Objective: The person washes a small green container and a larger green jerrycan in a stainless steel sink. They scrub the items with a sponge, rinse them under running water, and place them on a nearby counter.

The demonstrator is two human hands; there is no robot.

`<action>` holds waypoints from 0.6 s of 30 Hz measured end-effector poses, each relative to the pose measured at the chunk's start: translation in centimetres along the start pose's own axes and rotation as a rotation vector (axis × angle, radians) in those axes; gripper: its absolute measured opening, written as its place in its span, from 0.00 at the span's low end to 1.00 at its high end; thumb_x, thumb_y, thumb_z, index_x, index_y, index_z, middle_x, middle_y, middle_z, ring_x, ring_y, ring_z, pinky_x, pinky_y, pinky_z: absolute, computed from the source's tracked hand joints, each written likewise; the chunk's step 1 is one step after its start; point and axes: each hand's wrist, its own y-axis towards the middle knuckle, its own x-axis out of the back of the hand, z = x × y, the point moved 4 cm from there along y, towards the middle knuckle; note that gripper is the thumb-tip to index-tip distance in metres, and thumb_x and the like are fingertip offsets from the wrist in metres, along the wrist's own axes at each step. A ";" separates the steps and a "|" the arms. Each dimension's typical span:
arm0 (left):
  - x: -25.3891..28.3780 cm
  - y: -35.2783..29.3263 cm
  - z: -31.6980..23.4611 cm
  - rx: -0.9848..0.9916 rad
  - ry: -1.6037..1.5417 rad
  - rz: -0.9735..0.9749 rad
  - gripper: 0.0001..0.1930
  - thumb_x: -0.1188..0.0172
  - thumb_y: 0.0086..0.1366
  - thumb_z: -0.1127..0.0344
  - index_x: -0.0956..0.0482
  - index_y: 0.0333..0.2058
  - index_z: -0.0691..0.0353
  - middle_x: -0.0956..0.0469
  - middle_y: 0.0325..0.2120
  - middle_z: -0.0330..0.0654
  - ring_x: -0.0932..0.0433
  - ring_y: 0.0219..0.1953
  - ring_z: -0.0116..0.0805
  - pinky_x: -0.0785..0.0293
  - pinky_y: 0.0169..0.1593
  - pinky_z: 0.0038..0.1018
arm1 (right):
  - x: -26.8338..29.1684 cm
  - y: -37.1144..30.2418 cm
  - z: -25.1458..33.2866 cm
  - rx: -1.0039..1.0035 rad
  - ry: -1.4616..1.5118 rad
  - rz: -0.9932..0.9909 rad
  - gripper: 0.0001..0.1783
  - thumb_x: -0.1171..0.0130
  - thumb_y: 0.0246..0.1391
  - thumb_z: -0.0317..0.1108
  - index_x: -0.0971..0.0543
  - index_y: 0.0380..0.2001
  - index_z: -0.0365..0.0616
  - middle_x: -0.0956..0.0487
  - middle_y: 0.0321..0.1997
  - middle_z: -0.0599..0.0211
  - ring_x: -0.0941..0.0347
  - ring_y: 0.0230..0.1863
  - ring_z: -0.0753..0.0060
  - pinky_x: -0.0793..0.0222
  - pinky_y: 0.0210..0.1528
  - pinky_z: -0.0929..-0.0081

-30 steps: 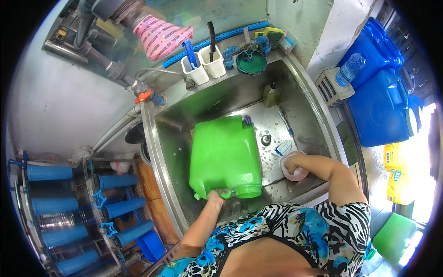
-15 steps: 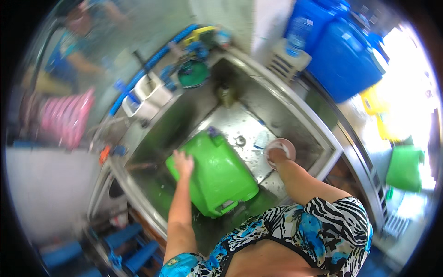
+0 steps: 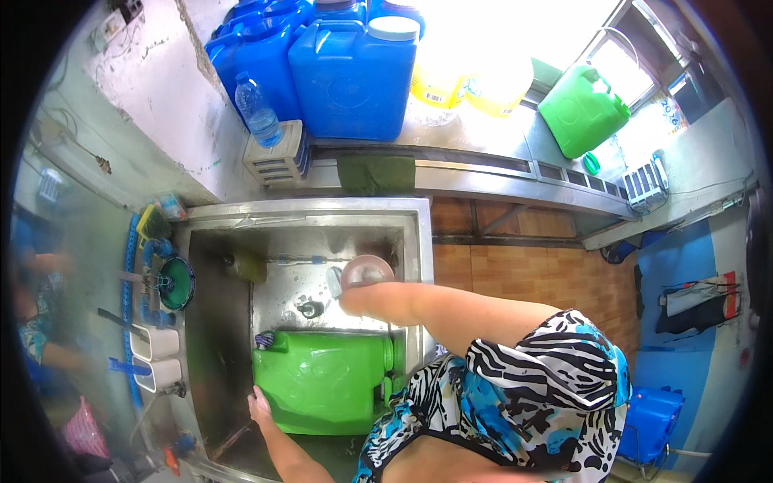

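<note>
A green plastic jug [image 3: 322,382] lies on its side in the near part of the steel sink [image 3: 417,266]. My left hand [image 3: 259,406] is against the jug's lower left corner, fingers stretched out along its edge. A small purple, striped thing [image 3: 264,340] sits at the jug's upper left corner. Beyond the jug, my right hand [image 3: 354,301] is at the near rim of a pink bowl [image 3: 378,269]. Its fingers are hidden or blurred there, so any hold is unclear. Beside the bowl lies a pale, flat piece [image 3: 334,282], and a drain [image 3: 309,308] shows in the sink floor.
Along the sink's left ledge stand white holders [image 3: 157,344] and a green round container [image 3: 176,283]. Blue jugs [image 3: 350,84] and a water bottle [image 3: 259,113] on a small drawer unit [image 3: 278,154] stand at the back. Another green jug [image 3: 581,113] is at the far right.
My view has turned to the right, so the sink appears rotated. My left hand has shifted from the jug's top face to its edge. My right hand stays by the pink bowl.
</note>
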 end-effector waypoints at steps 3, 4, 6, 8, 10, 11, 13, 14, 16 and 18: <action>0.8 -2.1 1.5 -0.147 -0.075 -0.181 0.35 0.49 0.65 0.35 0.25 0.51 0.65 0.24 0.49 0.56 0.26 0.52 0.54 0.33 0.56 0.44 | 3.8 1.8 -3.5 0.030 0.435 -0.063 0.08 0.39 0.46 0.34 0.16 0.29 0.47 0.19 0.29 0.60 0.25 0.28 0.59 0.27 0.31 0.62; 1.4 -3.9 1.9 -0.199 -0.222 -0.313 0.32 0.38 0.61 0.41 0.24 0.50 0.66 0.23 0.45 0.53 0.26 0.47 0.52 0.31 0.52 0.44 | 6.3 2.3 -4.8 0.061 0.677 -0.176 0.07 0.38 0.44 0.34 0.16 0.28 0.46 0.19 0.27 0.59 0.26 0.26 0.57 0.28 0.30 0.61; 2.5 -7.6 1.7 -0.291 -0.303 -0.464 0.32 0.33 0.58 0.44 0.24 0.50 0.65 0.23 0.43 0.51 0.26 0.46 0.50 0.31 0.51 0.43 | 11.6 2.8 -6.9 0.162 0.930 -0.313 0.06 0.36 0.40 0.33 0.15 0.24 0.45 0.19 0.24 0.56 0.27 0.23 0.54 0.30 0.28 0.58; 3.9 -12.6 1.1 -0.277 -0.319 -0.638 0.35 0.24 0.49 0.49 0.25 0.53 0.60 0.22 0.38 0.46 0.25 0.40 0.46 0.29 0.47 0.40 | 17.2 1.3 -7.9 0.169 1.075 -0.652 0.12 0.41 0.46 0.33 0.16 0.30 0.37 0.17 0.33 0.49 0.20 0.37 0.51 0.25 0.39 0.55; 4.7 -17.5 -0.1 -0.239 -0.377 -0.669 0.42 0.22 0.46 0.49 0.29 0.58 0.58 0.23 0.36 0.45 0.25 0.39 0.45 0.28 0.46 0.40 | 21.6 -2.0 -7.5 0.183 1.160 -1.056 0.15 0.42 0.48 0.37 0.15 0.36 0.42 0.18 0.41 0.49 0.22 0.47 0.47 0.24 0.44 0.57; 5.0 -19.9 -0.9 -0.221 -0.412 -0.699 0.45 0.22 0.44 0.49 0.31 0.60 0.58 0.23 0.36 0.45 0.25 0.39 0.45 0.28 0.46 0.41 | 23.0 -3.5 -6.2 0.110 1.179 -1.103 0.16 0.40 0.47 0.38 0.16 0.39 0.45 0.19 0.44 0.52 0.24 0.51 0.46 0.24 0.46 0.56; 5.1 -24.5 -2.9 -0.231 -0.475 -0.806 0.55 0.18 0.39 0.53 0.39 0.65 0.59 0.24 0.34 0.45 0.24 0.39 0.47 0.28 0.47 0.39 | 25.9 -6.9 -2.2 0.083 1.210 -1.381 0.19 0.38 0.46 0.40 0.17 0.44 0.49 0.20 0.50 0.58 0.29 0.59 0.46 0.26 0.51 0.55; 5.0 -26.4 -3.9 -0.227 -0.483 -0.844 0.57 0.18 0.36 0.59 0.41 0.66 0.61 0.24 0.35 0.46 0.24 0.40 0.46 0.27 0.48 0.39 | 26.4 -7.5 0.9 0.094 1.013 -1.345 0.20 0.38 0.46 0.40 0.18 0.45 0.50 0.21 0.51 0.59 0.30 0.60 0.46 0.27 0.53 0.54; 4.3 -29.4 -5.5 -0.191 -0.750 -0.814 0.61 0.19 0.30 0.66 0.44 0.67 0.59 0.25 0.39 0.46 0.22 0.40 0.44 0.26 0.48 0.37 | 26.6 -7.6 4.9 0.214 0.634 -1.352 0.23 0.36 0.45 0.41 0.19 0.47 0.50 0.22 0.52 0.63 0.33 0.62 0.46 0.31 0.58 0.51; 4.3 -32.9 -7.2 -0.301 -0.547 -0.974 0.63 0.16 0.30 0.57 0.43 0.66 0.63 0.24 0.39 0.48 0.22 0.40 0.44 0.26 0.48 0.37 | 26.2 -6.1 5.0 0.154 0.474 -1.409 0.20 0.38 0.43 0.42 0.19 0.40 0.44 0.20 0.42 0.62 0.27 0.52 0.49 0.31 0.54 0.51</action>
